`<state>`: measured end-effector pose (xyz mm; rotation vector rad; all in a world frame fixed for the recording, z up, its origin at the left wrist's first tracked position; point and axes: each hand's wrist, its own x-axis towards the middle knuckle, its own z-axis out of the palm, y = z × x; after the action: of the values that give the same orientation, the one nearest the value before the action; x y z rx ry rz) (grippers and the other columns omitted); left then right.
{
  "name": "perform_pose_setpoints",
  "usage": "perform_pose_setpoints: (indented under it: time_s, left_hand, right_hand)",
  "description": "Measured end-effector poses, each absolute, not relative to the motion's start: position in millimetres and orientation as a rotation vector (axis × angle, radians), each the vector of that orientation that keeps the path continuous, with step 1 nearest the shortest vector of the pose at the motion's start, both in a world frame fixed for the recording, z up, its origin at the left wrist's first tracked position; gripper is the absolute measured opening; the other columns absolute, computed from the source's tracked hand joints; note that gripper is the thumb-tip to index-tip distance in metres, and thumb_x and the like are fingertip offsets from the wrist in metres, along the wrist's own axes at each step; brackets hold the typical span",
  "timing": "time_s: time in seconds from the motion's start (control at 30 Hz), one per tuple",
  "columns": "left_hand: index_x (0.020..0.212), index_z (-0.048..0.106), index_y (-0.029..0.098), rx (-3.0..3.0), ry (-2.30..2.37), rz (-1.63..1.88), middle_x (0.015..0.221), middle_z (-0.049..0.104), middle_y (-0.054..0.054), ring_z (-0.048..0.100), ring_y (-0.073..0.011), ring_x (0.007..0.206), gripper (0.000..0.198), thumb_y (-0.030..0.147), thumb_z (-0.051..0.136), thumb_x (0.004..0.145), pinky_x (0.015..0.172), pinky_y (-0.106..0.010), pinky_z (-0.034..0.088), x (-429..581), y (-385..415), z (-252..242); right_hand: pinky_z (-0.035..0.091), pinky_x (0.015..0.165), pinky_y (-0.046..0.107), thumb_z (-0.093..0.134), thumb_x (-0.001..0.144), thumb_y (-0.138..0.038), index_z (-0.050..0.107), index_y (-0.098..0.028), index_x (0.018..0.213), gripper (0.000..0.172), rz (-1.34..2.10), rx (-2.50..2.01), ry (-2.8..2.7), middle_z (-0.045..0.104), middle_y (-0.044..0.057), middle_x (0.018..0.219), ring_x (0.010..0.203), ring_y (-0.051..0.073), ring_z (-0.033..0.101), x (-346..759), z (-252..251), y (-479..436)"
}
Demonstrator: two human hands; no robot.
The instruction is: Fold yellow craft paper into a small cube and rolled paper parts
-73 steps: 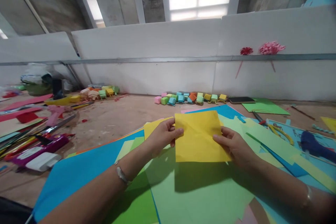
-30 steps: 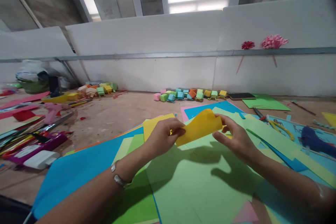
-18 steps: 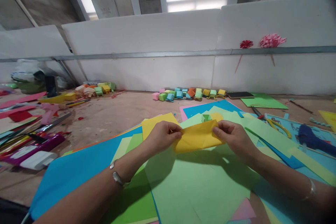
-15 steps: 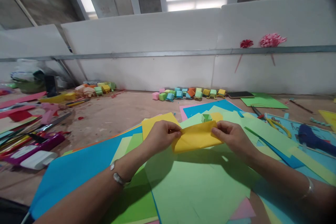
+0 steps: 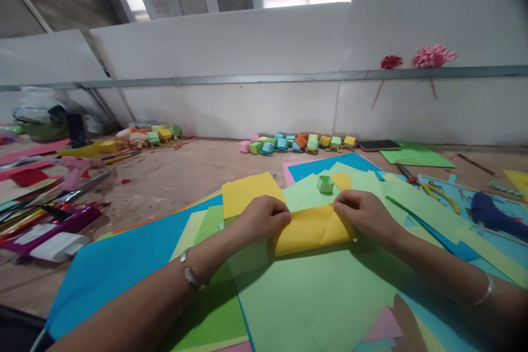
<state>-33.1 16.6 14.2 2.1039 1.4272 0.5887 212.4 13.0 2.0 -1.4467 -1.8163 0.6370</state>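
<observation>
Folded yellow paper [image 5: 311, 229] flat on light green sheets [image 5: 313, 291], pinched at its upper corners by left hand [image 5: 264, 220] and right hand [image 5: 363, 214] fingers; beyond, small green paper box [image 5: 325, 184], then folded paper cubes [image 5: 299, 143] by the wall.

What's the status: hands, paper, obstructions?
Left hand and right hand pinch folded yellow paper at its top corners. Paper flat on green sheet. Small green paper box just beyond.

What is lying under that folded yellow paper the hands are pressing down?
The folded yellow paper rests on a light green sheet, itself atop blue and darker green sheets. Anything directly beneath the yellow paper is covered.
</observation>
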Motion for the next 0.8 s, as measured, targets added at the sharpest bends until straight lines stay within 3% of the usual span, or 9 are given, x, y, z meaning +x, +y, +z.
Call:
perform_pose_setpoints:
  time_s: [0.27, 0.57, 0.8]
  left_hand:
    - [0.076, 0.075, 0.020, 2.262, 1.518, 0.472, 0.079, 0.072, -0.006, 0.062, -0.0231, 0.073, 0.017, 0.018, 0.058, 0.075, 0.061, -0.028, 0.039, -24.0, 12.6, 9.1]
    - [0.078, 0.073, 0.018, 2.300, 1.616, 0.350, 0.083, 0.072, -0.006, 0.063, -0.0228, 0.079, 0.013, 0.022, 0.060, 0.080, 0.063, -0.028, 0.039, -20.9, 11.4, 8.2]
    - [0.080, 0.073, 0.019, 2.306, 1.642, 0.290, 0.086, 0.073, -0.004, 0.063, -0.0213, 0.081, 0.016, 0.022, 0.057, 0.083, 0.063, -0.028, 0.040, -20.6, 12.7, 11.3]
  right_hand:
    - [0.033, 0.055, 0.030, 0.052, 0.073, -0.023, 0.063, -0.022, 0.066, 0.013, 0.394, -1.547, -2.030, 0.066, 0.005, 0.069, 0.063, 0.021, 0.055, 209.0, -8.0, 10.3]
    - [0.043, 0.070, 0.033, 0.042, 0.082, -0.015, 0.064, -0.017, 0.087, 0.022, 0.295, -1.528, -2.129, 0.068, 0.010, 0.089, 0.081, 0.024, 0.060, 207.0, -17.2, 10.7]
    - [0.045, 0.072, 0.032, 0.041, 0.086, -0.016, 0.063, -0.019, 0.080, 0.023, 0.285, -1.497, -2.147, 0.069, 0.007, 0.085, 0.081, 0.022, 0.061, 209.4, -18.2, 13.2]
